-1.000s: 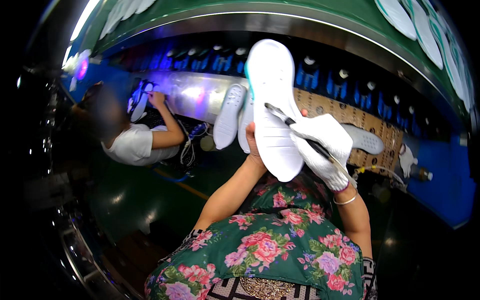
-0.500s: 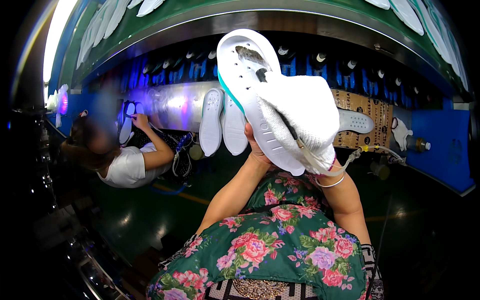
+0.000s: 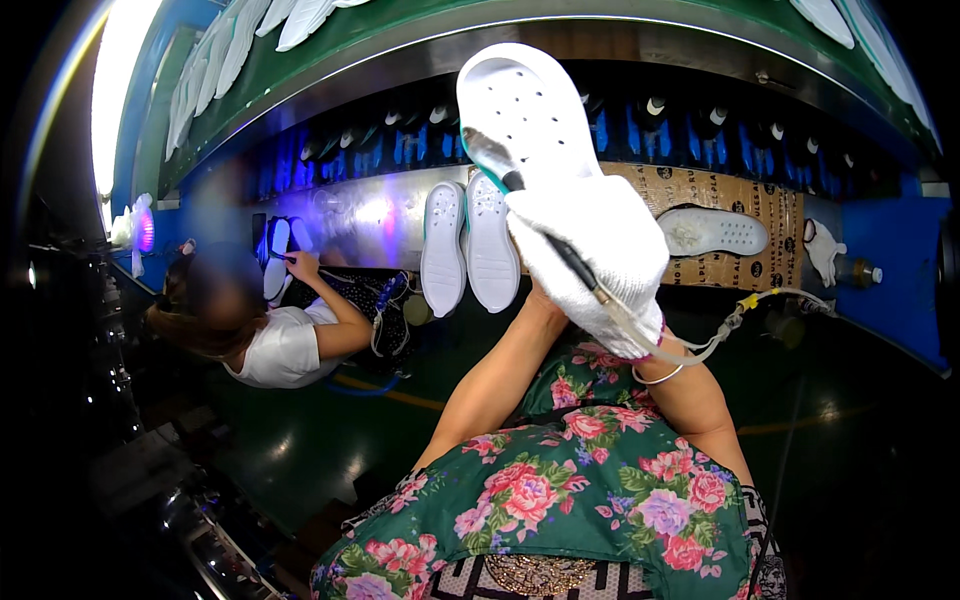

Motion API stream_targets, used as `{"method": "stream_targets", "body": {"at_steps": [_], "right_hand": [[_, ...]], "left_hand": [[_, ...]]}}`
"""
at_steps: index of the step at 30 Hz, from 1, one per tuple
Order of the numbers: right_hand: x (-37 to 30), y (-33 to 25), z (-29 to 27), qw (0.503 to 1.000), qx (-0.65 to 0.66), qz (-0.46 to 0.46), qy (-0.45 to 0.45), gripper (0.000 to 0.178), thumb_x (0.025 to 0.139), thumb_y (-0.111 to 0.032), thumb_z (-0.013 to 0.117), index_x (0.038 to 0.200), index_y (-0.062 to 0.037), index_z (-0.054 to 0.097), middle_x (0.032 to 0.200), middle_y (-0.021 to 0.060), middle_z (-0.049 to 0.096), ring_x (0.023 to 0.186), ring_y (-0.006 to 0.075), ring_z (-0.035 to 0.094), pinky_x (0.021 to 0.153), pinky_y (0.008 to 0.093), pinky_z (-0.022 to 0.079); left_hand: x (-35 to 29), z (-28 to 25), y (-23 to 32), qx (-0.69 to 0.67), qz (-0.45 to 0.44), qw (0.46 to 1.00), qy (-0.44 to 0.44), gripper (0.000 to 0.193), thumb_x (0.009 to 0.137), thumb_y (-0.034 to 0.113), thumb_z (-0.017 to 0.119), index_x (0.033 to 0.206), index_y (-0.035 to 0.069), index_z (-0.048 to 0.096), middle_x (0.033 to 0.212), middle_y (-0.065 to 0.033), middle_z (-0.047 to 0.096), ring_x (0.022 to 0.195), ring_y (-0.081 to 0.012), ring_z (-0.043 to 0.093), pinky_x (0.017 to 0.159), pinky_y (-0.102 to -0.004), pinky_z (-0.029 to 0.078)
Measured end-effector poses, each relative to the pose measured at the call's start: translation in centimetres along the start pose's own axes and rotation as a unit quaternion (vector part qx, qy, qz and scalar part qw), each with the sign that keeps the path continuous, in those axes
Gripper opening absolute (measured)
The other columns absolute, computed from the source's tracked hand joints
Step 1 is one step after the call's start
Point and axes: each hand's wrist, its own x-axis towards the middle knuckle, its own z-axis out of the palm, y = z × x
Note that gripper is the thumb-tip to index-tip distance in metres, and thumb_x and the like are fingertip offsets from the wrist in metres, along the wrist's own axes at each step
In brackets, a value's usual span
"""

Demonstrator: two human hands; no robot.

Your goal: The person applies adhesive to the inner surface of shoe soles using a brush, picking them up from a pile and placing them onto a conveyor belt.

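A white shoe sole (image 3: pixel 530 105) with small holes and a teal edge is held up in front of me. My left hand (image 3: pixel 545 303), bare and mostly hidden behind the sole and glove, supports it from below. My right hand (image 3: pixel 600 255) wears a white knit glove and grips a dark-handled brush (image 3: pixel 572 262) fed by a clear hose (image 3: pixel 690 352). The brush's dark bristles (image 3: pixel 490 148) touch the sole near its left edge. Just left of my hands, two more white soles (image 3: pixel 443 250) lie side by side.
A grey-white sole (image 3: pixel 715 232) lies on brown cardboard (image 3: pixel 650 185), right of my hands. A white glove (image 3: pixel 822 250) and a small bottle (image 3: pixel 858 271) are farther right. A co-worker (image 3: pixel 285 345) handles soles at the left. Above runs a green conveyor (image 3: pixel 400 28) carrying white soles.
The brush has moved from the upper part of the sole down to its left edge. The held sole appears slightly higher and farther right, with the whole view shifted right too.
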Motion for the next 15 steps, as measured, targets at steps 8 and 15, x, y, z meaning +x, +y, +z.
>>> {"method": "stream_targets", "body": {"at_steps": [8,15], "right_hand": [[2.7,-1.1,-0.7,0.993,-0.059,-0.095,0.020,0.034,0.077,-0.013,0.082,0.109,-0.0067,0.075,0.102,0.0083,0.073,0.096,0.0256,0.068,0.088,0.0392,0.052],[1.5,1.0,-1.5,0.997,0.071,-0.012,-0.005,0.032,0.080,-0.007,0.077,0.112,-0.0061,0.074,0.106,0.0104,0.074,0.099,0.0249,0.070,0.089,0.0364,0.054]], "left_hand": [[1.1,0.0,0.8,-0.048,0.024,0.997,-0.049,0.111,0.076,0.088,0.052,0.154,0.013,0.032,0.150,-0.0130,0.046,0.136,-0.0321,0.048,0.115,-0.0497,0.041],[1.3,5.0,3.4,0.049,0.110,0.993,0.012,0.114,0.077,0.091,0.046,0.153,0.006,0.033,0.145,-0.0167,0.050,0.128,-0.0342,0.054,0.110,-0.0508,0.045]]}}
